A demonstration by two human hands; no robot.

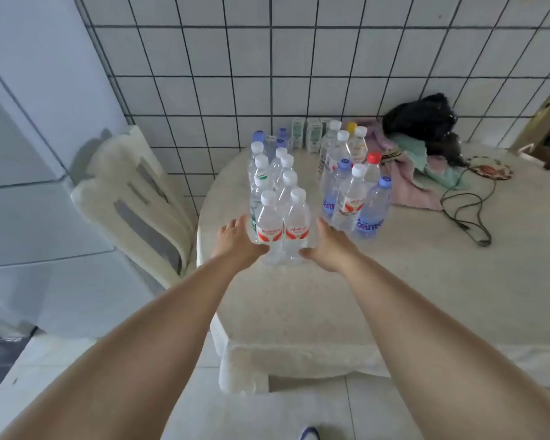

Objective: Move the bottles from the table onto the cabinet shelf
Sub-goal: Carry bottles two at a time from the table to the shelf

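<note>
Several clear plastic water bottles stand in two clusters on a round white table (315,306). The two nearest bottles have white caps and red labels: one on the left (269,227), one on the right (297,223). My left hand (238,239) presses the left side of the left bottle, thumb under its base area. My right hand (331,246) presses the right side of the right bottle. Both hands squeeze the pair together. A second cluster (351,192) with blue, white and red caps stands to the right. No cabinet shelf is identifiable.
A cream plastic chair (134,198) stands left of the table against the tiled wall. Crumpled cloths and a black bag (426,134) lie at the back right, with a black cable (467,214) trailing across the tabletop. Small cartons (311,131) stand by the wall.
</note>
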